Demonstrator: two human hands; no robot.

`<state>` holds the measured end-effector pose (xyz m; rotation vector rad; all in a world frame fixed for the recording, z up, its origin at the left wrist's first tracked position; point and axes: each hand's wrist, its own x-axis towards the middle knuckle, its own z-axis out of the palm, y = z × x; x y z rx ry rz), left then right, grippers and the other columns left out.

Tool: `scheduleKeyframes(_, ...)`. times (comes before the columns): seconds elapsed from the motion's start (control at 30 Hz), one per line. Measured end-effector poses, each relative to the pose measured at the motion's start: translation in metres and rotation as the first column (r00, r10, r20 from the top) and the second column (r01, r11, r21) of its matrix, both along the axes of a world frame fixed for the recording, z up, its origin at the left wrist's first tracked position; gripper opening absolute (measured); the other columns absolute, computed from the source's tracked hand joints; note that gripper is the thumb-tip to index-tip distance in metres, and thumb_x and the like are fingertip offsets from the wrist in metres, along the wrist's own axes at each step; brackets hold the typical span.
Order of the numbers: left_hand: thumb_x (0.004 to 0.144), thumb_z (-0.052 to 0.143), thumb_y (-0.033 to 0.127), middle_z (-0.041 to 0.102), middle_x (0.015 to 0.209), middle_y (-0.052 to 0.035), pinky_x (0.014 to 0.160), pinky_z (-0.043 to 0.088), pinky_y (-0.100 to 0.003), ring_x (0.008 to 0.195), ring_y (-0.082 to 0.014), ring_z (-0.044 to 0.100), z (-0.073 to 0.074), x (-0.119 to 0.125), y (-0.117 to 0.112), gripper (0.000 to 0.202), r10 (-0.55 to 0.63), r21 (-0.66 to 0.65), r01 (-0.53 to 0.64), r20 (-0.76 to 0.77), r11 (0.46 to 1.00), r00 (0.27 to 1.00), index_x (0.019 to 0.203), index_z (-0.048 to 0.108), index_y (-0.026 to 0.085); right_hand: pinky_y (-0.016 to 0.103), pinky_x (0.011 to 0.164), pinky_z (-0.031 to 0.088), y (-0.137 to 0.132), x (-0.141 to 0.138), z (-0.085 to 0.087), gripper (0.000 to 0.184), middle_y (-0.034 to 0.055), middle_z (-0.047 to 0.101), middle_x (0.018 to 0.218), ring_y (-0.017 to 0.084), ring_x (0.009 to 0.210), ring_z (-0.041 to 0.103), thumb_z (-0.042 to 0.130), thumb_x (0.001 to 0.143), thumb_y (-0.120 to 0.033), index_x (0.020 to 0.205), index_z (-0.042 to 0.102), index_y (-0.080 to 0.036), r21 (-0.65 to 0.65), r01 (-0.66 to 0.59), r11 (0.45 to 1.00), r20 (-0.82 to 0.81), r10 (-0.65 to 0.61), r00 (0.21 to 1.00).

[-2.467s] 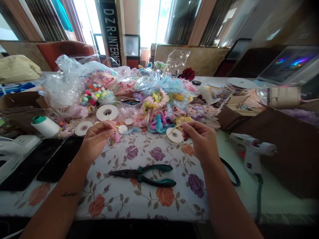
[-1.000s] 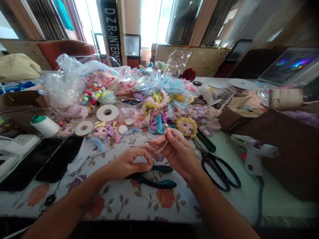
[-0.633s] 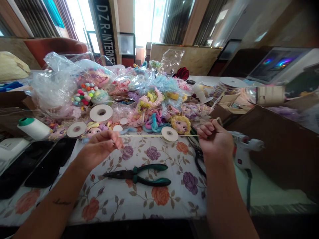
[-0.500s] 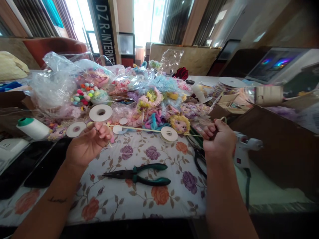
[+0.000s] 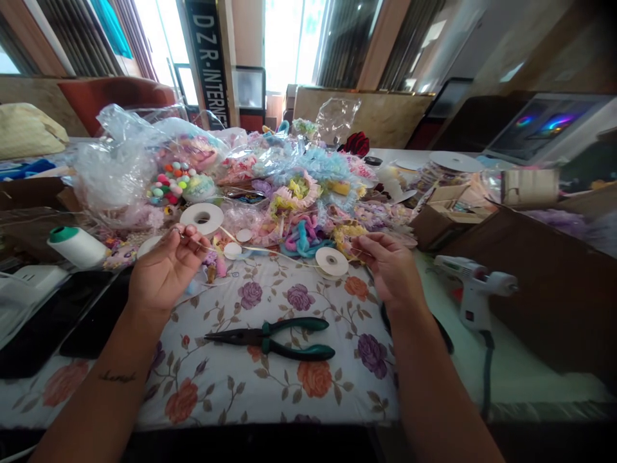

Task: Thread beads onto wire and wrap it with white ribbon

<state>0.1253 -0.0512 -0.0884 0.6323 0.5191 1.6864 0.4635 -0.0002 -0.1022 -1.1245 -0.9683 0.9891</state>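
A narrow pale-yellow ribbon (image 5: 274, 254) runs slackly between my two hands above the flowered cloth. My left hand (image 5: 166, 267) pinches one end, palm turned up. My right hand (image 5: 393, 267) has thumb and fingers closed on the other part, beside a white ribbon spool (image 5: 332, 261). Just behind my left hand stands another white spool (image 5: 201, 218). Long-nose pliers (image 5: 270, 337) with green handles lie on the cloth between my forearms. A dark scissor handle (image 5: 444, 333) shows partly from behind my right wrist.
Behind the hands, a heap of plastic-wrapped pastel trimmings (image 5: 289, 180) spreads across the table. A glue gun (image 5: 475, 289) stands at the right by a cardboard box (image 5: 540, 302). At the left are a thread cone (image 5: 77, 246) and a dark flat device (image 5: 33, 315).
My right hand has moved left and inward, toward the spool. The ribbon, taut before, now sags. My left hand keeps its pinch, and the glue gun shows more fully.
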Motion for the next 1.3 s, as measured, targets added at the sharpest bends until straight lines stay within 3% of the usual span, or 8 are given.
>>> scheduleKeyframes(0.27,0.073,0.069,0.02,0.062,0.08,-0.0008,0.082,0.051,-0.029,0.084,-0.0146,0.06,-0.006,-0.018,0.006,0.007,0.128,-0.031,-0.139,-0.224,0.99,0.966,0.075,0.062,0.021,0.02,0.048,0.048,-0.01,-0.017,0.006,0.024,-0.0021,0.063,0.064,0.008,0.051,0.056,0.081,0.058,-0.031,0.069,0.064,-0.018,-0.007,-0.199,0.98,-0.097,0.197,0.976)
scheduleKeyframes(0.47,0.07,0.075,0.02,0.063,0.106,-0.0009,0.09,0.044,-0.025,0.117,-0.0193,0.049,-0.018,-0.022,0.012,0.007,0.551,0.174,-0.599,-0.644,0.781,0.531,0.07,0.068,0.022,0.021,0.06,0.057,-0.016,-0.039,-0.002,0.024,0.0016,0.07,0.072,0.011,0.063,0.066,0.082,0.062,-0.032,0.07,0.065,-0.017,-0.034,-0.357,0.933,-0.145,0.349,0.926)
scheduleKeyframes(0.53,0.071,0.074,0.021,0.062,0.111,0.0002,0.089,0.044,-0.025,0.115,-0.0186,0.05,-0.019,-0.019,0.011,0.007,0.597,0.234,-0.62,-0.644,0.749,0.478,0.072,0.068,0.023,0.021,0.062,0.058,-0.019,-0.047,-0.004,0.022,0.0018,0.071,0.073,0.012,0.064,0.067,0.082,0.062,-0.031,0.07,0.066,-0.017,-0.049,-0.405,0.913,-0.169,0.393,0.904)
scheduleKeyframes(0.6,0.074,0.071,0.021,0.063,0.11,-0.0001,0.088,0.045,-0.026,0.109,-0.0179,0.054,-0.016,-0.008,0.006,0.005,0.551,0.27,-0.509,-0.623,0.817,0.555,0.076,0.066,0.022,0.021,0.064,0.059,-0.023,-0.054,-0.005,0.02,0.0012,0.071,0.074,0.012,0.066,0.068,0.081,0.062,-0.03,0.069,0.067,-0.018,-0.05,-0.451,0.891,-0.196,0.434,0.88)
scheduleKeyframes(0.7,0.08,0.065,0.023,0.064,0.111,-0.0056,0.086,0.047,-0.03,0.106,-0.0203,0.057,-0.012,0.017,-0.007,0.004,0.238,0.237,-0.087,-0.737,0.968,0.632,0.081,0.064,0.02,0.022,0.067,0.059,-0.031,-0.065,-0.007,0.017,0.0012,0.072,0.078,0.011,0.067,0.069,0.081,0.063,-0.028,0.069,0.069,-0.018,-0.036,-0.523,0.852,-0.214,0.504,0.837)
scheduleKeyframes(0.83,0.084,0.06,0.025,0.053,0.131,-0.0105,0.098,0.041,-0.04,0.123,-0.0267,0.048,-0.014,0.048,-0.021,0.008,0.003,0.146,0.34,-0.922,0.929,0.388,0.081,0.063,0.019,0.026,0.068,0.061,-0.04,-0.076,-0.01,0.012,0.0014,0.073,0.079,0.013,0.068,0.069,0.081,0.063,-0.025,0.067,0.071,-0.019,-0.01,-0.592,0.806,-0.148,0.584,0.798)
scheduleKeyframes(1.13,0.086,0.058,0.026,0.064,0.107,-0.0083,0.091,0.041,-0.038,0.102,-0.0227,0.055,-0.022,0.053,-0.02,0.009,0.228,0.255,0.337,-0.966,0.906,0.12,0.084,0.063,0.02,0.026,0.067,0.06,-0.048,-0.082,-0.014,0.011,0.0016,0.074,0.077,0.014,0.069,0.069,0.078,0.068,-0.026,0.078,0.075,-0.022,-0.005,-0.635,0.772,0.022,0.635,0.772)
scheduleKeyframes(1.3,0.086,0.059,0.026,0.067,0.092,-0.0072,0.089,0.042,-0.035,0.101,-0.022,0.054,-0.021,0.051,-0.018,0.01,0.282,0.307,0.333,-0.951,0.891,0.124,0.082,0.064,0.018,0.028,0.072,0.061,-0.046,-0.086,-0.017,0.01,0.0022,0.074,0.082,0.015,0.073,0.071,0.079,0.067,-0.025,0.071,0.072,-0.019,0.032,-0.63,0.776,-0.123,0.629,0.768)
